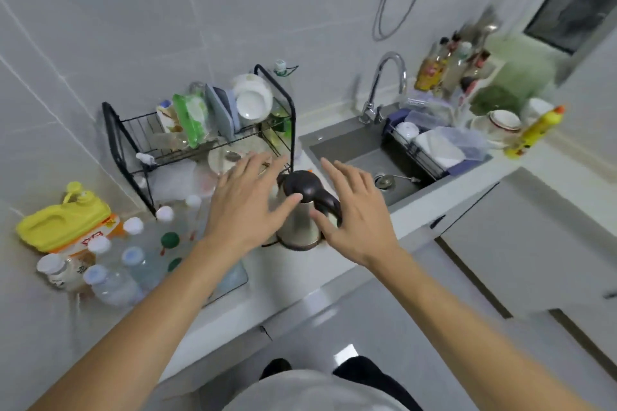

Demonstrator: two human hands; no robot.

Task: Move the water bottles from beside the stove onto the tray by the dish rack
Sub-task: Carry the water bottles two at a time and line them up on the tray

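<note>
Both forearms reach out from the near edge. The left hand [245, 202] and right hand [354, 213] hover with fingers spread and relaxed, holding nothing, on either side of a kettle [302, 210]. The bottles [133, 260] stand clustered on the counter to the left, near the dish rack [200, 123].

We see our left hand [245, 207] and right hand [359, 218] bare, our forearms unsleeved from about six o'clock, no rings or watch showing, a pale grey top below, dark trousers beneath it
</note>
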